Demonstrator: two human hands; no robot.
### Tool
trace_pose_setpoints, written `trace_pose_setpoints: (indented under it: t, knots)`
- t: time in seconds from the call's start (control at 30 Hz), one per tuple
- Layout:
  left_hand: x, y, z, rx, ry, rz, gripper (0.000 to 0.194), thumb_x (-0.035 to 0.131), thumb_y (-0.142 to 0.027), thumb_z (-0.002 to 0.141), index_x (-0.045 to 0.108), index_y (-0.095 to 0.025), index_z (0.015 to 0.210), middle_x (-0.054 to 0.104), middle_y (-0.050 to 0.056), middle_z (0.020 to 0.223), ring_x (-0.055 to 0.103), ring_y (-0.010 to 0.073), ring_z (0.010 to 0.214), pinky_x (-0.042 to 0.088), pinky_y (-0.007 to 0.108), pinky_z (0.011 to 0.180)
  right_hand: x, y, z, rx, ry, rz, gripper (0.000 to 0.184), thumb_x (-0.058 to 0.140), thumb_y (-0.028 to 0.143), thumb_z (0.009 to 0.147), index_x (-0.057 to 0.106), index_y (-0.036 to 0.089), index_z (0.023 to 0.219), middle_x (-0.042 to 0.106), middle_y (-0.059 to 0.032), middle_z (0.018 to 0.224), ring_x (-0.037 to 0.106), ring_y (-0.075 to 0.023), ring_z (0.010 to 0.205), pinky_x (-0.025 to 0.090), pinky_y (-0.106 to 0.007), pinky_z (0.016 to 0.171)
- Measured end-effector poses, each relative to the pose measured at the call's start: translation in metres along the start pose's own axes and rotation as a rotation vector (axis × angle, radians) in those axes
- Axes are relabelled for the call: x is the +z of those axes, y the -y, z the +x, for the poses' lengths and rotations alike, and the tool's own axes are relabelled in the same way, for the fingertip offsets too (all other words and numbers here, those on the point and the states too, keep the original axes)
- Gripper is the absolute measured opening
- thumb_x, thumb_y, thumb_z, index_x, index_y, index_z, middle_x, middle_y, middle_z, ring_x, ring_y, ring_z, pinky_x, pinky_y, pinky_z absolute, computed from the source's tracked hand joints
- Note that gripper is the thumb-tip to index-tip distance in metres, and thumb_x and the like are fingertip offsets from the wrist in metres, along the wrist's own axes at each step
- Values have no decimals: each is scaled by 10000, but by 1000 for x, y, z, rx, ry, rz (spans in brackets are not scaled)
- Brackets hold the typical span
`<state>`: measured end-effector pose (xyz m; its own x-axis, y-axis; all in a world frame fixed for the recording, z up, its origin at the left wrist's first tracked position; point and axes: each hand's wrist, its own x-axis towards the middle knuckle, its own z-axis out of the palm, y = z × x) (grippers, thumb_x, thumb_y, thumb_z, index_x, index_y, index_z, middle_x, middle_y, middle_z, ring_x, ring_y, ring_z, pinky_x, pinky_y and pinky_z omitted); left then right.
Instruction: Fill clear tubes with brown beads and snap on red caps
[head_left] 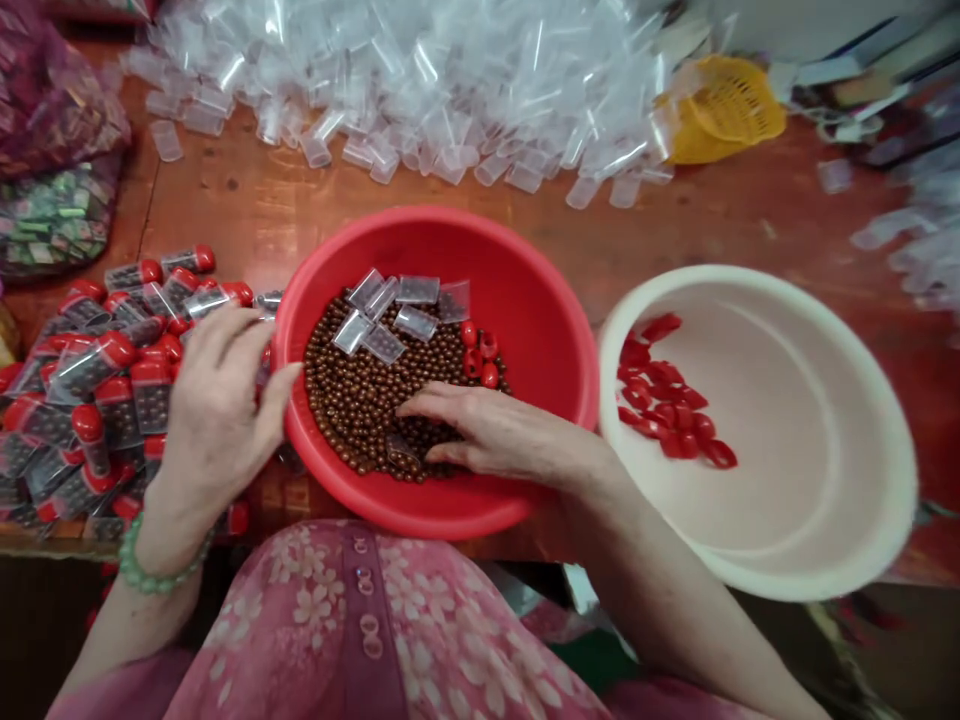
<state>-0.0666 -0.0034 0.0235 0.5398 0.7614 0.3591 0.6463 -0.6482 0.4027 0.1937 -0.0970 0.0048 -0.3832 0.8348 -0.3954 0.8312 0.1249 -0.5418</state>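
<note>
A red basin (540, 290) holds a bed of small brown balls (360, 390), with several clear plastic tubes (416, 290) and red caps (489, 375) on top. My right hand (487, 430) reaches into the balls, thumb and fingers apart. A clear tube (403, 446) lies partly sunk among the balls by its fingertips. At the basin's left rim is my left hand (225, 400), its thumb spread away from the fingers, over a heap of filled tubes with red caps (94, 425). I see nothing held in it, though its far fingertips are partly hidden.
To the right stands a white basin (862, 450) with several red caps (671, 400) inside. A large pile of clear tubes (420, 80) spreads across the back of the wooden table (225, 190), beside a yellow basket (724, 110). Bags of small packets (56, 215) sit at far left.
</note>
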Motion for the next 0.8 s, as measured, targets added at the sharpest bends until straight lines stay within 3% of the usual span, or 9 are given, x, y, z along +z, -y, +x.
trace_pose_setpoints:
  t: [0.1,0.27,0.43,0.6,0.67,0.8]
  knots:
    - [16,-19,5,98,132,-157,282,501,-278,929,578,-153,1170,629,108,1216,571,241,1177,472,444,1033,13,7,3,-77,106,34,555,637,39,749,609,295,1242,609,-54,1163,638,-209,1028,518,-341,893]
    - [29,-30,8,158,357,-290,237,456,-212,937,586,-119,1112,651,122,1141,598,229,1099,497,403,975,22,10,8,-93,128,33,402,602,65,796,652,258,1145,608,-61,1150,653,-197,938,542,-334,829]
    - [35,-32,13,179,623,-431,362,526,-176,885,501,-155,1246,598,119,1264,560,231,1181,446,411,1030,3,3,7,-106,-45,138,362,611,103,822,618,174,1177,638,-96,1153,632,-208,1061,512,-366,945]
    - [45,-36,25,93,832,-620,483,616,-231,824,469,-147,1277,587,152,1291,576,277,1166,446,431,1001,-20,5,3,-205,-206,320,306,574,157,873,619,180,1175,672,-69,1093,636,-167,1027,513,-326,926]
    - [49,-39,29,24,864,-690,478,615,-223,818,475,-149,1269,611,146,1255,594,276,1138,453,423,982,-25,8,2,-215,-219,354,299,568,161,873,626,188,1165,686,-56,1082,644,-163,1006,517,-321,909]
    - [54,-42,30,-87,798,-823,449,591,-172,813,516,-169,1256,657,101,1180,618,239,1096,454,387,981,-30,15,1,-181,-246,435,343,568,180,866,608,209,1205,709,-34,1081,669,-158,935,539,-313,852]
